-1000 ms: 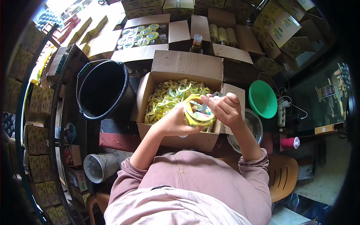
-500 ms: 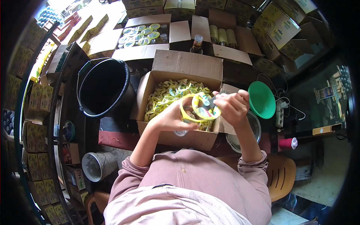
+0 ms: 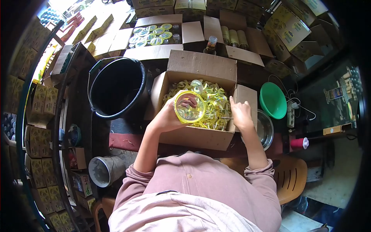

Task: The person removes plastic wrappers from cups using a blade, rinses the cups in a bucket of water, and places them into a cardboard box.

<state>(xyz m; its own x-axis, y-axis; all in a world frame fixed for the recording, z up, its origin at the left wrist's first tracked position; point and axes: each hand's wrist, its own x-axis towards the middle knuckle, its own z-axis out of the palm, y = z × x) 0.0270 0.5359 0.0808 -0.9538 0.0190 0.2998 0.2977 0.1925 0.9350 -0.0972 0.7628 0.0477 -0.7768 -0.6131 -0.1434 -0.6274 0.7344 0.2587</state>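
Observation:
My left hand [image 3: 167, 116] is closed round a clear plastic cup [image 3: 189, 112] with a yellow rim, its round end facing me; the fingers show through it. The cup is above the front left of an open cardboard box [image 3: 197, 138], which is filled with loose yellow strips [image 3: 214, 102]. My right hand [image 3: 242, 115] is over the box's right side, index finger stretched forward and the other fingers curled. A thin, blade-like tool [image 3: 225, 117] sticks out leftward from it over the strips; its handle is hidden.
A black bucket [image 3: 92, 92] stands left of the box, with a grey bucket [image 3: 96, 172] lower down. To the right are a green bowl [image 3: 273, 100], a metal bowl [image 3: 266, 133] and a pink thread spool [image 3: 298, 143]. Behind, a carton holds yellow-lidded cups [image 3: 152, 34].
My right hand has moved down and away from the cup, to the box's right side. The yellow-edged round piece in front of the cup is gone from there. The cup has shifted slightly left.

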